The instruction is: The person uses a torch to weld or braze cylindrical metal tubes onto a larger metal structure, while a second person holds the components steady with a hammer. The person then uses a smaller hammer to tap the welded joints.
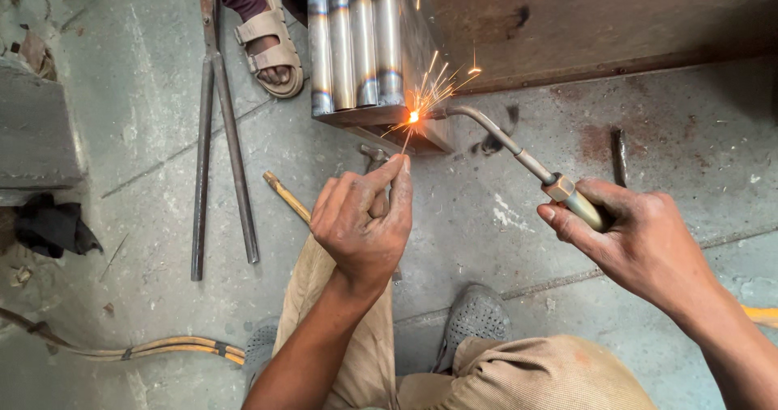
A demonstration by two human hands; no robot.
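Brazing is under way: the right hand [640, 244] grips the torch [519, 155], its flame sparking on the lower edge of the steel tube assembly [356, 45] standing on the floor. The left hand [362, 219] pinches a thin filler rod [403, 144] (barely visible) at the flame. Next, I judge, steady feeding along the joint.

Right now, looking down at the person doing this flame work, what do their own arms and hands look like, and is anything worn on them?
Both arms are bare from the hands up to the frame's edge: no sleeves, gloves, watch or rings show. The left hand and right hand look dusty and grimy from work, with soiled knuckles and fingers. Lower down, the person wears tan trousers and grey shoes.
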